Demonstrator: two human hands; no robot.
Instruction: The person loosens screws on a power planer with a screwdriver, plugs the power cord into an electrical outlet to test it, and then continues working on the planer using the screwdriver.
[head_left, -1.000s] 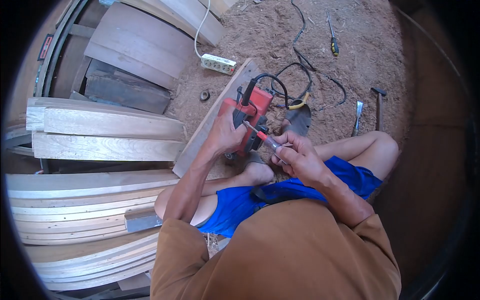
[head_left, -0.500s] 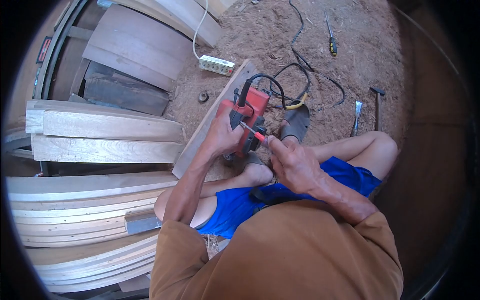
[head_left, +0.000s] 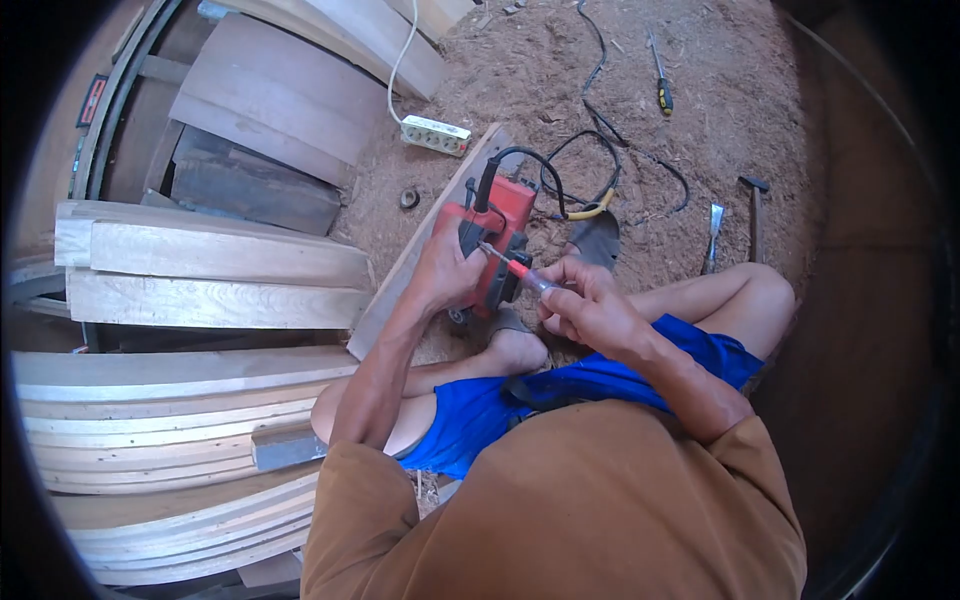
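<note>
A red and black electric planer (head_left: 515, 203) stands tilted by my feet, partly against a wooden board. My left hand (head_left: 443, 270) is closed around its left side, though the fingertips are hidden behind the body. A screwdriver (head_left: 530, 277) with a red and clear handle points up-left, its tip at the planer's dark side near my left thumb. My right hand (head_left: 592, 308) grips the end of that handle between thumb and fingers. From the planer's top, a thick black cord (head_left: 545, 153) loops away.
Stacked boards (head_left: 220, 295) fill the left side. A white power strip (head_left: 436, 135) lies beyond the plank (head_left: 400, 280). On the sawdust-covered ground are a yellow-black screwdriver (head_left: 665, 95), a chisel (head_left: 713, 235), a hammer (head_left: 757, 215) and a tape roll (head_left: 409, 198).
My right hand has shifted slightly right and down and its fingers have loosened around the handle, so more of the clear part shows. The left hand and planer have stayed put.
</note>
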